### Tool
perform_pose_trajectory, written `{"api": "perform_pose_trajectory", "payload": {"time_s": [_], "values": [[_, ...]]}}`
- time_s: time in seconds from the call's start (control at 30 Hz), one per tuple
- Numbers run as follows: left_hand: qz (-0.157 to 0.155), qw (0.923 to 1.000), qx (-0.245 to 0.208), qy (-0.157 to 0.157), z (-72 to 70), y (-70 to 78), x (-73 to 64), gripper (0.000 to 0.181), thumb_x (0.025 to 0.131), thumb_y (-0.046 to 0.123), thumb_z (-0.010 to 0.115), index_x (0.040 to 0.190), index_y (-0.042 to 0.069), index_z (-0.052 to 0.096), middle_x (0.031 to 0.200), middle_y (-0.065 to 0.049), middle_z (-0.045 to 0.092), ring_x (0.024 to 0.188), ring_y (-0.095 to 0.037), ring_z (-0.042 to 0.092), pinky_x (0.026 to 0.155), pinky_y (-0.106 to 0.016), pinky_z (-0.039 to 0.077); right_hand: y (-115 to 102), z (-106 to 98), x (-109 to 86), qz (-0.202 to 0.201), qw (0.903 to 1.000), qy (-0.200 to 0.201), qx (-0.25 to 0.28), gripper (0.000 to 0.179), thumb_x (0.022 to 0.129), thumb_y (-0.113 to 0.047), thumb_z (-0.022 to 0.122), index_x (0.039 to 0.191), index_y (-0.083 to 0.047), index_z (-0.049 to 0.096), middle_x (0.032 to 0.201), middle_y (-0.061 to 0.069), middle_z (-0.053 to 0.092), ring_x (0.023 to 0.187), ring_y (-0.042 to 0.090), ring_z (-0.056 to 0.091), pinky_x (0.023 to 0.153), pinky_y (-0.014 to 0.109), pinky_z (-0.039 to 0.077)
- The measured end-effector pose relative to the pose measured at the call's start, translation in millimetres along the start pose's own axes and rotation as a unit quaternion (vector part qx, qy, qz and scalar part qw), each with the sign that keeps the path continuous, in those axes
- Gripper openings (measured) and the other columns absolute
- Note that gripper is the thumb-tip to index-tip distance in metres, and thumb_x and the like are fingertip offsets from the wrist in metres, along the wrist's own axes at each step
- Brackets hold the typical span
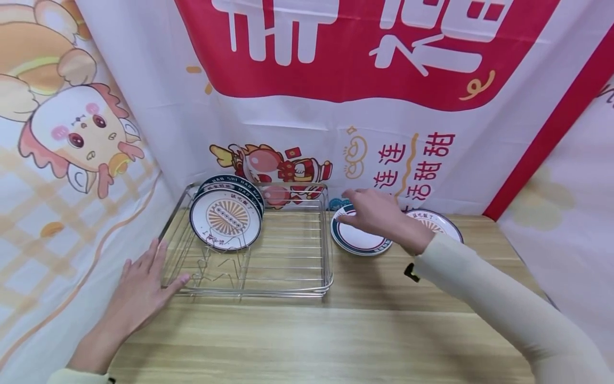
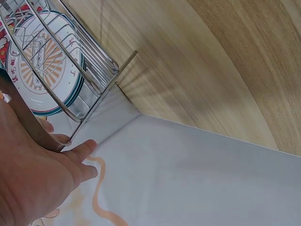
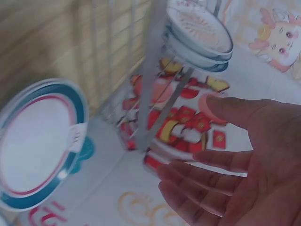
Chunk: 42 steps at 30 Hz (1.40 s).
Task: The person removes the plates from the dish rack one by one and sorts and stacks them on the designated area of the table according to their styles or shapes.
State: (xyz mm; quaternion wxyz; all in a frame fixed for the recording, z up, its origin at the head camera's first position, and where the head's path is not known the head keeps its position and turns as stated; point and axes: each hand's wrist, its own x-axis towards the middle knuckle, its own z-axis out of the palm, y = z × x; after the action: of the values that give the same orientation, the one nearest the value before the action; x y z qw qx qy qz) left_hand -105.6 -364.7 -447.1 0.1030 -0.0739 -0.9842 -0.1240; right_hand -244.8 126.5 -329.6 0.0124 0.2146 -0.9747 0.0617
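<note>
A wire dish rack (image 1: 292, 261) stands on the table, with several patterned plates (image 1: 227, 220) leaning upright in its left part. My left hand (image 1: 144, 290) is at the rack's left side, fingers spread and thumb near the front corner. In the left wrist view its fingers (image 2: 81, 149) lie right at the metal frame. To the right of the rack, my right hand (image 1: 374, 213) hovers over a teal-rimmed plate (image 1: 357, 246) and partly hides it. In the right wrist view that hand (image 3: 221, 165) is loosely bent with nothing in it, apart from the teal-rimmed plate (image 3: 37, 141).
Another plate (image 1: 438, 221) with a printed centre lies farther right, partly behind my right forearm. A printed cloth (image 1: 288, 114) hangs behind the table, and more cloth (image 1: 72, 213) closes off the left side. The wooden table (image 1: 297, 341) extends in front of the rack.
</note>
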Motion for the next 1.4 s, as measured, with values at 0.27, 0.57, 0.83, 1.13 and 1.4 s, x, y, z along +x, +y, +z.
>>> {"api": "perform_pose_trajectory", "payload": {"time_s": [0.27,0.57,0.83,1.13,1.4], "values": [[-0.004,1.0000,0.001,0.002,-1.2,-1.6,-1.5,0.099,0.104,0.054,0.060,0.167,-0.004,0.009,0.170,-0.036,0.008,0.142,-0.068,0.029,0.120,-0.080,0.005,-50,-7,41.6,-0.080,0.9960,0.001,0.039,0.060,0.096,-0.051,0.076,0.142,-0.013,0.067,0.126,0.007,0.076,0.097,0.021,0.074,0.081,0.038,0.063],[-0.006,1.0000,-0.002,0.000,1.1,0.5,0.0,0.100,0.104,0.054,0.060,0.168,-0.003,0.009,0.171,-0.034,0.008,0.144,-0.067,0.029,0.120,-0.080,0.005,-96,-1,87.8,-0.109,0.9887,-0.020,0.101,0.036,0.101,-0.045,0.072,0.121,-0.015,0.076,0.102,0.000,0.078,0.079,0.015,0.067,0.071,0.030,0.059],[-0.002,1.0000,-0.003,0.005,1.7,0.3,0.1,0.100,0.104,0.057,0.058,0.167,-0.004,0.010,0.171,-0.034,0.009,0.144,-0.066,0.029,0.121,-0.079,0.005,-125,25,118.7,-0.123,0.9811,-0.040,0.144,0.027,0.100,-0.032,0.076,0.118,-0.012,0.076,0.088,0.002,0.072,0.071,0.013,0.060,0.064,0.022,0.050],[-0.003,1.0000,0.002,0.007,1.3,0.2,1.9,0.100,0.104,0.057,0.058,0.167,-0.004,0.009,0.171,-0.035,0.010,0.143,-0.068,0.030,0.120,-0.080,0.007,-147,55,137.2,-0.114,0.9815,-0.048,0.146,0.017,0.101,-0.029,0.074,0.101,-0.013,0.078,0.073,-0.002,0.063,0.061,0.010,0.054,0.053,0.020,0.039],[-0.011,0.9999,-0.001,0.004,0.3,3.1,0.3,0.100,0.104,0.057,0.059,0.167,-0.005,0.012,0.170,-0.036,0.013,0.143,-0.067,0.030,0.120,-0.080,0.009,-162,71,141.1,-0.075,0.9852,-0.058,0.143,0.024,0.100,-0.031,0.077,0.115,-0.011,0.075,0.098,0.000,0.069,0.082,0.014,0.062,0.063,0.019,0.048]]}}
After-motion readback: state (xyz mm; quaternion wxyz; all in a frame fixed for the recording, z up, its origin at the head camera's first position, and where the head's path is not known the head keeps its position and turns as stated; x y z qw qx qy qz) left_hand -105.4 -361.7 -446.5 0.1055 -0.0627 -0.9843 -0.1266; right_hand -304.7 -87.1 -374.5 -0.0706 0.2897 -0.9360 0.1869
